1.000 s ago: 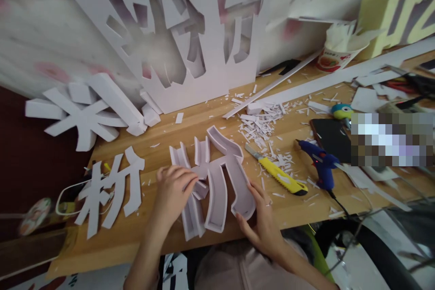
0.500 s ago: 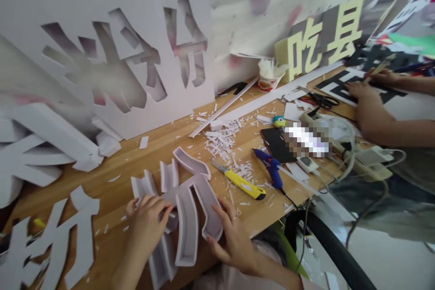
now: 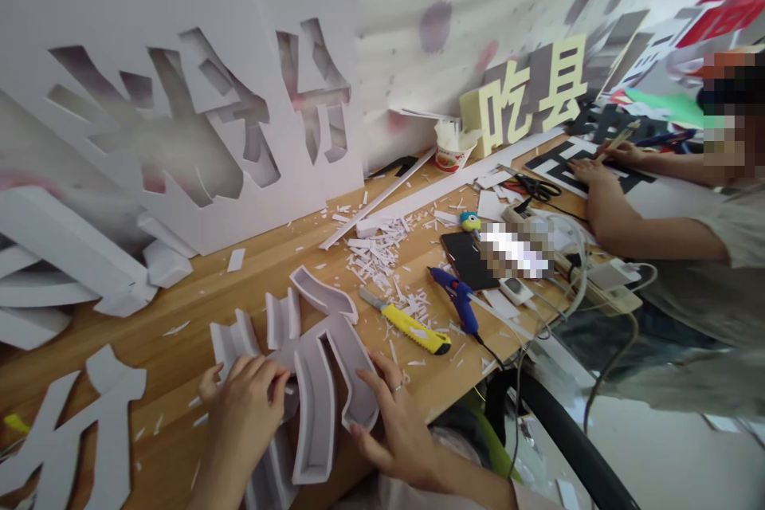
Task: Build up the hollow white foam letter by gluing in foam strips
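Observation:
A white foam letter (image 3: pixel 314 414) with raised side walls lies hollow side up at the table's near edge. My left hand (image 3: pixel 242 410) is over its left part, fingers bent and pressed together; what is between the fingertips is hidden. With fingers along the outer right wall and the thumb by its lower end, my right hand (image 3: pixel 398 422) grips the letter's right leg. A yellow utility knife (image 3: pixel 412 328), its blade out, lies just beyond my right hand. Farther right is a blue glue gun (image 3: pixel 457 299) with a black cord.
White foam scraps (image 3: pixel 382 247) are scattered mid-table. Flat cut-out letters (image 3: pixel 113 414) lie at left, and a foam board (image 3: pixel 239 207) with letter-shaped holes stands behind. At right, a co-worker's hands (image 3: pixel 591 167) hold a tool over a black-and-white letter. A power strip (image 3: pixel 603 291) trails cables.
The view has turned slightly right and up, so things sit farther left and more of the co-worker shows. Both my hands keep nearly the same place on the letter.

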A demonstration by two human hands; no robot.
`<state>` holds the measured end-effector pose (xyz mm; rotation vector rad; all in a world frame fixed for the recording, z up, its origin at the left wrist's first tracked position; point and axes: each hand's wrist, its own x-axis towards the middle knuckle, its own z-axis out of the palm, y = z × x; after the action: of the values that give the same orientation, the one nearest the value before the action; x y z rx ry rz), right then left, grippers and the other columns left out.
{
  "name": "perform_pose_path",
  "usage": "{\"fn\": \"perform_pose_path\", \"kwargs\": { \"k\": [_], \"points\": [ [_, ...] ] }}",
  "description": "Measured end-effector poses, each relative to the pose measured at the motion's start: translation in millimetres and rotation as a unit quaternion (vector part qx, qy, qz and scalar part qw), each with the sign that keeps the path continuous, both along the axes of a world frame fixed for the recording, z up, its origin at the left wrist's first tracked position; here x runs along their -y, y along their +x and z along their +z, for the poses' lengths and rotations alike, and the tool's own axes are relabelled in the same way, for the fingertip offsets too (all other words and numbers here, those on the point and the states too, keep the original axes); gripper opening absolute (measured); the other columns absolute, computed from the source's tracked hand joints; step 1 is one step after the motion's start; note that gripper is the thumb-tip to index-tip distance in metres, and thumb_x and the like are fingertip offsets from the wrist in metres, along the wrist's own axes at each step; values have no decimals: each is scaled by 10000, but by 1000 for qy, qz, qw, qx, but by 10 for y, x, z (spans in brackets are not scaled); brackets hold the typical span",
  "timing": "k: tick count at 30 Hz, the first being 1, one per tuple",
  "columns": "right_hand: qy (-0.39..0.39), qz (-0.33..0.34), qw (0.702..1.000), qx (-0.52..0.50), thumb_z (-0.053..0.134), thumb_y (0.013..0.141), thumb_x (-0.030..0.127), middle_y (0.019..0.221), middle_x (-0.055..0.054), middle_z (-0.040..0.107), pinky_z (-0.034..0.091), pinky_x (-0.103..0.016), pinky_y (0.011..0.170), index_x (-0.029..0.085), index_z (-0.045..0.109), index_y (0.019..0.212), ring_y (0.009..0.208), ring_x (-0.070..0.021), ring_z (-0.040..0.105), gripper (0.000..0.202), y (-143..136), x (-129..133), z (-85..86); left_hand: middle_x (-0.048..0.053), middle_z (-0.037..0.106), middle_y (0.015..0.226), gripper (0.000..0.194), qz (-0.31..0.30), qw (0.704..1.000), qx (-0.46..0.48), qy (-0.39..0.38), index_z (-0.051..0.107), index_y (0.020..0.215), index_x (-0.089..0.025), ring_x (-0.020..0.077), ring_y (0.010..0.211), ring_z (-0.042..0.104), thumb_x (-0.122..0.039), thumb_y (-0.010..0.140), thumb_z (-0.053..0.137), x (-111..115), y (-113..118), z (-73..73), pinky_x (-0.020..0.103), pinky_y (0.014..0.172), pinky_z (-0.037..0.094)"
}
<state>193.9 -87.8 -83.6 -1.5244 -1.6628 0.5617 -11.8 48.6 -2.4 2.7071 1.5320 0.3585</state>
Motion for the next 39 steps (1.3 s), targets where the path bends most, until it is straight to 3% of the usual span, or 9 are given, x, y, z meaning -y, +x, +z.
{"fn": "perform_pose_path", "kwargs": {
  "k": [12,26,32,39],
  "points": [
    [19,-21,999,22,645,847,311,1539,-178,376,459,-489,1136,230,470,1371,1437,-342,432,558,-33,-6,15,42,762,775,266,-4,1000,14,-23,685,695,-253,288,865,617,-196,905,532,-64,-37,-44,572,1017,241],
    [48,-14,998,24,535,981,333,1497,-171,377,499,-489,1075,230,523,1245,1390,-330,453,283,-4,-27,6,19,761,844,219,57,995,-17,-85,696,750,-223,284,956,664,-149,934,604,-8,98,149,580,1051,254],
    [52,-19,998,42,522,980,347,1465,-191,397,532,-506,1021,213,541,1215,1333,-349,492,271,-2,-31,7,12,756,838,214,54,994,-10,-89,693,745,-227,268,949,658,-162,933,616,-35,80,154,565,1047,255],
    [56,-7,997,53,516,976,324,1498,-174,368,511,-462,1047,212,546,1201,1394,-322,426,253,29,-47,24,-4,738,811,216,65,995,20,-76,683,749,-240,253,919,650,-184,946,613,31,67,116,522,1040,252]
  ]
}}
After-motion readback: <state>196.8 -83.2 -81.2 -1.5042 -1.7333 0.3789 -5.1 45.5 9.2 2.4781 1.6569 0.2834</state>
